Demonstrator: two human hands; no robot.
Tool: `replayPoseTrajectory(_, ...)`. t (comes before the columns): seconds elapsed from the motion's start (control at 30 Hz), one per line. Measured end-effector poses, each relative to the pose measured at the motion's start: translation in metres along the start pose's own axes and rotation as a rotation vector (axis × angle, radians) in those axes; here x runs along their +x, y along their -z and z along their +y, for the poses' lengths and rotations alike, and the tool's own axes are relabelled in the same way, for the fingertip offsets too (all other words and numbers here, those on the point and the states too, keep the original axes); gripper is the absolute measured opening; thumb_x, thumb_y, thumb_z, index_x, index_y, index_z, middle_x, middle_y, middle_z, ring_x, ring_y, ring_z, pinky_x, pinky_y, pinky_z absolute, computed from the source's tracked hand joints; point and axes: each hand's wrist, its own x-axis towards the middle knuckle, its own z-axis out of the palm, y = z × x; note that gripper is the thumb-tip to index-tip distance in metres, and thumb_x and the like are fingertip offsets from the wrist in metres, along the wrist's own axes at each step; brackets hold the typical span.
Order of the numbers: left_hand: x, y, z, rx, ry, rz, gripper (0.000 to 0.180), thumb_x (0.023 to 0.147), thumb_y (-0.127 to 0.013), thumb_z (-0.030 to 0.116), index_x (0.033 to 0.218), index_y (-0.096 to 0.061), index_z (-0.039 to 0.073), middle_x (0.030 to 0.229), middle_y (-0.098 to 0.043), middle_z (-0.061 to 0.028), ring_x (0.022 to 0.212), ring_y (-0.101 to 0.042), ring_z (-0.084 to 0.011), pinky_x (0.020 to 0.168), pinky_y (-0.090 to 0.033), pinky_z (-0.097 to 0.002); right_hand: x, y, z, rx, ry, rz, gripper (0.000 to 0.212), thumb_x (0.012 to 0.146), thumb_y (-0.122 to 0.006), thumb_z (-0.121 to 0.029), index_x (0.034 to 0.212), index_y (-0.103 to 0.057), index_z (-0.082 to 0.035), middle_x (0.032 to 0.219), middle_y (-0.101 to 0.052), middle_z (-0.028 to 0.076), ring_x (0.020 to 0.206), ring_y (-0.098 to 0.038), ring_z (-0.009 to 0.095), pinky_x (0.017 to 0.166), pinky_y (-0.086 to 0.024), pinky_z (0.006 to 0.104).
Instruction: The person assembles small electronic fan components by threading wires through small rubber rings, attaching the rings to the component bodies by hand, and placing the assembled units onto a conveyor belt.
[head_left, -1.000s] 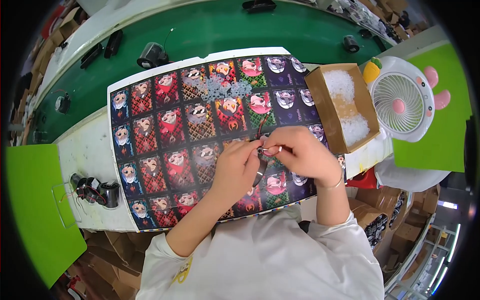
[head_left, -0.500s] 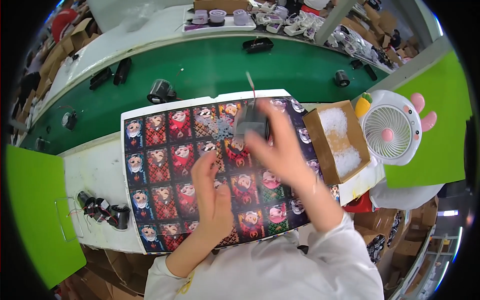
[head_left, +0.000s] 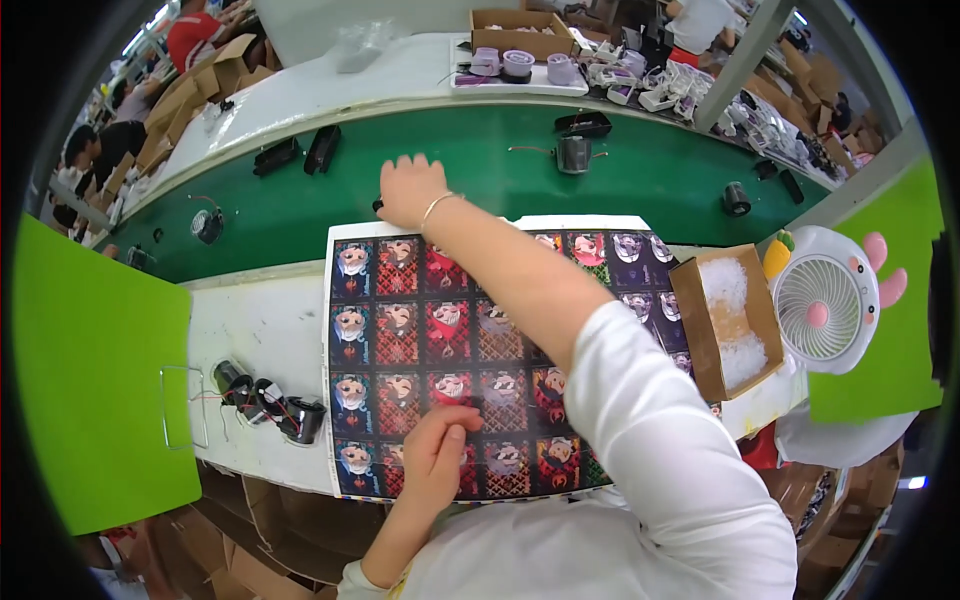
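Observation:
My right hand [head_left: 412,190] reaches far over the green conveyor belt, palm down, at the upper edge of the printed sheet. Its fingers curl over a black cylindrical part [head_left: 378,205]; only a small dark bit shows beside the hand. Low over the sheet [head_left: 422,347], printed with rows of cartoon cards, hovers or rests my left hand [head_left: 437,455]. Its fingers are loosely bent and hold nothing I can see. Farther right on the belt stands a dark cylindrical motor unit [head_left: 573,152] with wires out to both sides.
Black wired units [head_left: 265,400] lie together on the white table at left. An open cardboard box [head_left: 695,320] with white filler stands right of the sheet, beside a white fan [head_left: 825,300]. Black casings [head_left: 322,148] and another cylindrical unit [head_left: 736,198] sit on the belt.
My right hand has let go of the motor unit, which now stands on the belt, and has moved left onto the black part there. The left hand is lower, with fingers more bent.

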Motion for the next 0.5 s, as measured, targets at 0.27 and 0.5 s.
replayPoseTrajectory(0.27, 0.011, 0.004, -0.019, -1.124, 0.196, -0.003, 0.048, 0.104, -0.041, 0.043, 0.13, -0.055, 0.005, 0.115, -0.066, -0.0146, 0.113, -0.062, -0.0316, 0.103, -0.045, -0.0429, -0.122, 0.066, -0.039, 0.708, 0.633, 0.662, 0.061, 0.065, -0.074, -0.01, 0.12, -0.05, -0.001, 0.105, -0.055, 0.021, 0.098, -0.055, 0.04, 0.088, -0.046, 0.0485)
replayPoseTrajectory(0.5, 0.018, 0.011, -0.037, -1.1, 0.075, -0.301, 0.031, 0.097, -0.056, 0.022, 0.119, -0.061, 0.001, 0.12, -0.062, -0.0124, 0.107, -0.062, -0.0237, 0.093, -0.05, -0.0401, -0.303, 0.075, 0.01, 0.93, 0.561, -0.015, 0.025, 0.082, -0.071, -0.01, 0.106, -0.065, -0.009, 0.124, -0.061, 0.014, 0.115, -0.06, 0.032, 0.097, -0.047, 0.0443)
